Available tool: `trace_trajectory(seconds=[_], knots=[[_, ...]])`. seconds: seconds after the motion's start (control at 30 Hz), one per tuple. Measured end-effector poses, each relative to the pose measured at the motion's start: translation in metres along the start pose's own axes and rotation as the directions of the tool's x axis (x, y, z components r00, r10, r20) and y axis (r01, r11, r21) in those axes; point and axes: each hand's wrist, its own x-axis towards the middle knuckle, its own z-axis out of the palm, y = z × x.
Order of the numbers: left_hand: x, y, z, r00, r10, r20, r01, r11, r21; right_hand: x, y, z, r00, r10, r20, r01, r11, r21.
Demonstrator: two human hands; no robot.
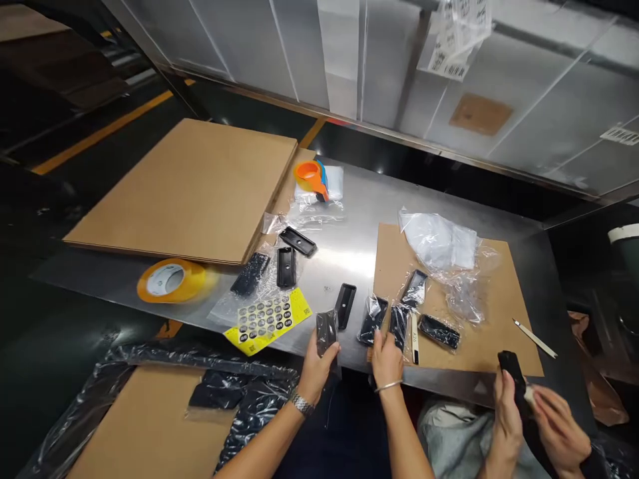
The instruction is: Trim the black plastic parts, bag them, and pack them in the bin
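Observation:
My left hand [315, 369] is closed around a black rectangular plastic part [327, 331] in clear wrap, held at the table's front edge. My right hand [387, 362] has its fingers closed at the lower end of a bagged black part [398, 324]; the fingertips are partly hidden. Beside it lie another bagged part [373, 320] and a white, pen-like tool [414, 338] with a black tip. An unwrapped black tray-shaped part [345, 306] rests just behind my left hand. A yellow sheet of round stickers [268, 322] lies to the left.
Stacked cardboard [190, 193] covers the table's left side, near a tape roll [167, 279] and an orange tape dispenser [312, 178]. Clear bags [439, 239] lie on a cardboard sheet [504, 313]. At right, a co-worker's hands [559, 426] hold a black part. Below left stands a lined box [150, 412].

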Motion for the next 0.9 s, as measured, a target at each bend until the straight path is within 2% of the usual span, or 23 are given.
trace_trajectory(seconds=[0.1,0.17,0.23,0.33,0.47,0.63,0.77,0.9], knots=[[0.014,-0.007,0.006,1.000,0.006,0.016,-0.007,0.999,0.047,0.014,-0.033,0.064,0.993,0.111,0.042,-0.108,0.993,-0.055],[0.022,-0.011,0.013,0.998,-0.017,0.061,0.013,0.998,0.069,0.022,-0.043,0.102,0.983,0.177,0.044,-0.173,0.982,-0.083],[0.029,-0.016,0.022,0.993,-0.042,0.113,0.031,0.995,0.093,0.029,-0.047,0.131,0.972,0.232,0.033,-0.228,0.969,-0.098],[0.036,-0.026,0.034,0.992,-0.021,0.127,-0.002,0.985,0.172,0.032,-0.047,0.157,0.953,0.303,0.001,-0.302,0.949,-0.095],[0.040,-0.039,0.043,0.995,0.052,0.081,-0.074,0.954,0.291,0.030,-0.045,0.168,0.929,0.368,-0.029,-0.369,0.929,-0.040],[0.040,-0.045,0.044,0.994,0.047,0.097,-0.076,0.940,0.332,0.028,-0.042,0.168,0.912,0.409,-0.042,-0.407,0.913,0.036],[0.040,-0.042,0.046,0.998,0.016,0.057,-0.031,0.961,0.274,0.031,-0.041,0.165,0.910,0.409,-0.063,-0.408,0.912,0.038],[0.036,-0.029,0.047,0.991,-0.116,0.068,0.107,0.987,0.119,0.028,-0.045,0.156,0.918,0.392,-0.055,-0.390,0.920,0.047]])
